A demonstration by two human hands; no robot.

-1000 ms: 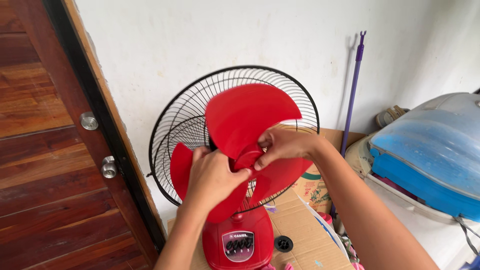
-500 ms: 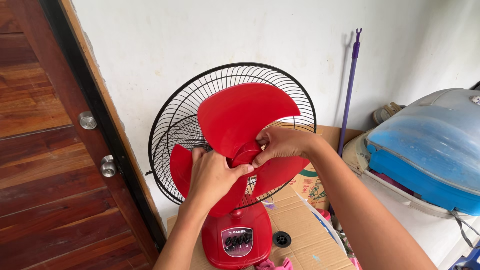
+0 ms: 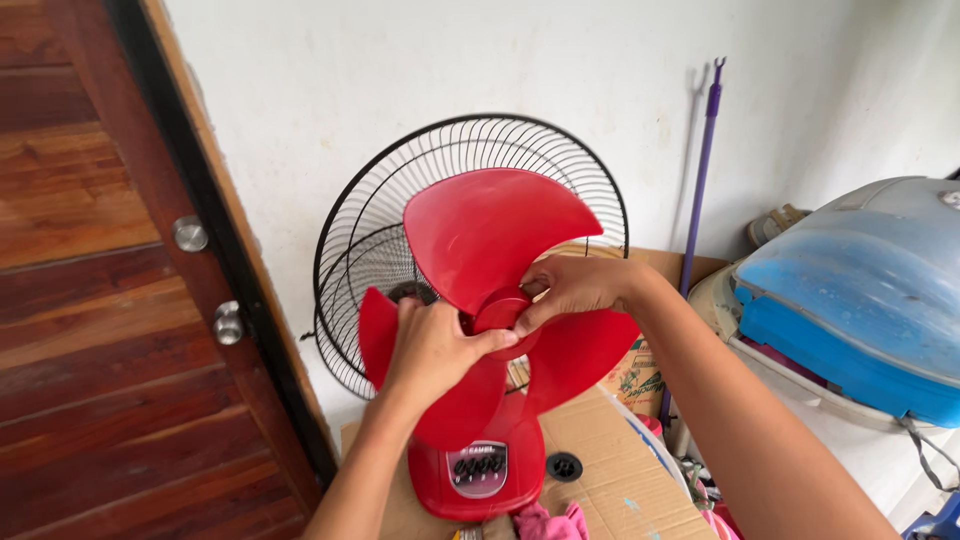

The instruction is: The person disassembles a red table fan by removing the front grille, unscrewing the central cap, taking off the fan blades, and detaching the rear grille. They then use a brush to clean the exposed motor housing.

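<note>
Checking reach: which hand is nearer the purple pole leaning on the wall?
Right. The right hand is on the hub, toward the purple pole; the left hand is farther off.

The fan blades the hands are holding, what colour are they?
The fan blades are bright red, seen in the head view.

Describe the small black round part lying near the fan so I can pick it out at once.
Start at the red fan base standing on the flattened cardboard. Just right of the base, on the cardboard, lies a small black round part. It is the only black piece there; the pink cloth lies nearer the bottom edge.
</note>
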